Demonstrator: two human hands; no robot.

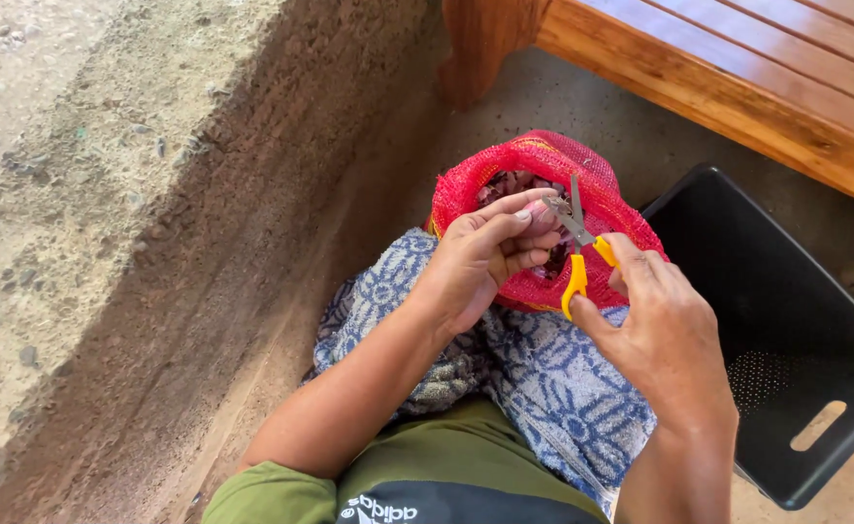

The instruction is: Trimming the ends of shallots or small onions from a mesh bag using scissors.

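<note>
A small pale bulb (541, 219) sits at centre frame, pinched in the fingers of the left hand (485, 262), just above the mouth of a red mesh sack (553, 160). Yellow-handled scissors (576, 247) are gripped by the right hand (665, 335), fingers through the loops, blades open and meeting the bulb's top. The sack rests on a blue patterned towel (543, 374) across the lap, its purplish contents mostly hidden by both hands. A black plastic crate (786, 330) stands at lower right, cut off by the frame edge. A wooden bench (738, 68) crosses the upper right. A dirt ledge (155, 223) fills the left. The bulb itself is largely covered by fingers, so its kind is hard to tell.
</note>
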